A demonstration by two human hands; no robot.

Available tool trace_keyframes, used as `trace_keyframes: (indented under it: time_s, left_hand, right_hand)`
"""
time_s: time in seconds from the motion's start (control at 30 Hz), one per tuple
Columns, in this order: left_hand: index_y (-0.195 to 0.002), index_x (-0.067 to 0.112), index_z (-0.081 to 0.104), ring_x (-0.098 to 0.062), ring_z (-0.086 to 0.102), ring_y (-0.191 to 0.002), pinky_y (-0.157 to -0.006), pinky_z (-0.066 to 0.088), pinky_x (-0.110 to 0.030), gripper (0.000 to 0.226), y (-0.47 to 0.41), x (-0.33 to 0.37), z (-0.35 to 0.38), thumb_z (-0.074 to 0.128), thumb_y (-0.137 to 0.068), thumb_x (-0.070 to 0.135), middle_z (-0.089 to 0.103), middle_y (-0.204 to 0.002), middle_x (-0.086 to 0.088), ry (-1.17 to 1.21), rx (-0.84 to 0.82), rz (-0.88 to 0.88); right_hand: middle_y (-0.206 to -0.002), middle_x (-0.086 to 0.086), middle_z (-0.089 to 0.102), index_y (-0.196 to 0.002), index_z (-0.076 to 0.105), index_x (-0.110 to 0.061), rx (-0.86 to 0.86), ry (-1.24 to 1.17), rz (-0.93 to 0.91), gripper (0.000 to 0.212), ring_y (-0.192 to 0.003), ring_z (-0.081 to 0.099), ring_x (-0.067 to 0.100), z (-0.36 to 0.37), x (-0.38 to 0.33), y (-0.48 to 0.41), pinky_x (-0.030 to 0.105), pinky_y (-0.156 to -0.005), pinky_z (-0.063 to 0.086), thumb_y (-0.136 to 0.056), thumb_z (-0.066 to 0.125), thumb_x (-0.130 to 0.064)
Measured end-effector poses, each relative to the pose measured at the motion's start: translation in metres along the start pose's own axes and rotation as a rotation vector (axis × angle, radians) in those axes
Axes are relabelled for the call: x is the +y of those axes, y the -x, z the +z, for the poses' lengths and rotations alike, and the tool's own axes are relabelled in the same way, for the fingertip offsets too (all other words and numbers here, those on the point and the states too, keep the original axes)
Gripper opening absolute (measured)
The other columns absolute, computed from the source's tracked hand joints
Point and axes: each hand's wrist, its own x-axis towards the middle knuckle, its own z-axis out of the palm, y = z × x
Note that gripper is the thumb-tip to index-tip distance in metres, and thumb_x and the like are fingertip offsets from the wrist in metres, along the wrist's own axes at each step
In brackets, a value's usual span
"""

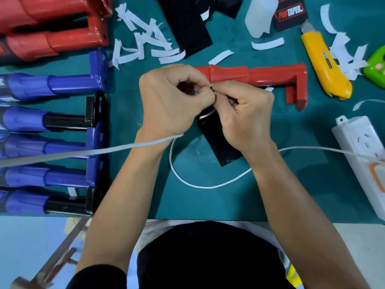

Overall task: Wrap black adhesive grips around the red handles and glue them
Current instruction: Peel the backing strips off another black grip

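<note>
Two bare hands meet at the middle of a green cutting mat, seen from above by a head-worn camera. The left hand and the right hand are both curled closed, thumbs and forefingers pinched together on the top edge of a black adhesive grip, a glossy black sheet that slopes down toward the person. A tiny white sliver shows between the fingertips, so this is probably the start of peeling a backing strip off the adhesive, which would explain why the sheet is held up at its corner instead of lying flat. Just beyond the knuckles lies a bare red handle, lengthwise across the mat with its bracket end to the right, close by, likely so the sticky sheet can go straight onto it. Peeled white backing strips litter the far side of the mat. More red handles are stacked at far left, above a column of blue handles, some with black sections. A yellow utility knife lies to the right, within reach for trimming, and a white power strip sits at the right edge, its white cable looping under the wrists. No glue container can be identified with certainty.
</note>
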Motion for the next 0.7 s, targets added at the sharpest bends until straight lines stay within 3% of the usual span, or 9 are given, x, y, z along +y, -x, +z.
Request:
trace_keyframes:
  time_s: [0.1,0.33,0.47,0.6,0.7]
  left_hand:
    - [-0.066,0.033,0.072,0.0,0.051,-0.052,-0.053,0.04,-0.016,0.023,-0.0009,0.003,0.0012,0.073,-0.068,0.011,0.066,-0.06,0.011,0.082,0.018,-0.044]
    - [-0.07,0.034,0.074,-0.001,0.057,-0.056,-0.057,0.044,-0.017,0.02,-0.0019,0.0042,0.0002,0.073,-0.07,0.013,0.072,-0.067,0.004,0.155,0.02,-0.087]
    - [-0.073,0.034,0.075,0.002,0.058,-0.058,-0.059,0.045,-0.015,0.021,-0.0017,0.0039,-0.0001,0.074,-0.073,0.013,0.073,-0.068,0.008,0.141,0.008,-0.069]
    - [-0.077,0.033,0.078,0.0,0.066,-0.064,-0.063,0.049,-0.016,0.022,-0.0025,0.0028,-0.0028,0.075,-0.078,0.011,0.075,-0.071,0.013,0.134,-0.017,-0.05]
    - [-0.081,0.034,0.078,-0.001,0.066,-0.066,-0.065,0.049,-0.017,0.022,-0.0035,0.002,-0.0043,0.077,-0.081,0.012,0.075,-0.073,0.015,0.131,-0.008,-0.038]
  right_hand:
    - [-0.062,0.003,0.064,-0.084,0.08,-0.004,0.002,-0.07,0.063,0.016,-0.056,0.05,0.017,-0.001,-0.003,-0.0011,0.02,-0.055,0.037,-0.091,0.068,0.003]
    - [-0.066,0.009,0.069,-0.086,0.08,-0.003,-0.003,-0.156,0.123,0.015,-0.058,0.057,0.027,-0.0045,-0.0041,-0.0052,0.036,-0.054,0.044,-0.091,0.067,-0.001]
    - [-0.062,0.011,0.064,-0.084,0.079,-0.003,0.007,-0.153,0.121,0.014,-0.056,0.053,0.026,-0.0052,-0.0036,-0.0051,0.033,-0.053,0.042,-0.091,0.067,-0.002]
    - [-0.054,0.008,0.049,-0.077,0.076,-0.004,0.044,-0.102,0.106,0.016,-0.053,0.04,0.016,-0.005,-0.0071,-0.0046,0.019,-0.055,0.032,-0.09,0.068,-0.001]
    - [-0.054,0.009,0.046,-0.074,0.074,-0.002,0.041,-0.081,0.073,0.017,-0.053,0.038,0.019,-0.0059,-0.0066,-0.005,0.023,-0.054,0.032,-0.09,0.067,0.0]
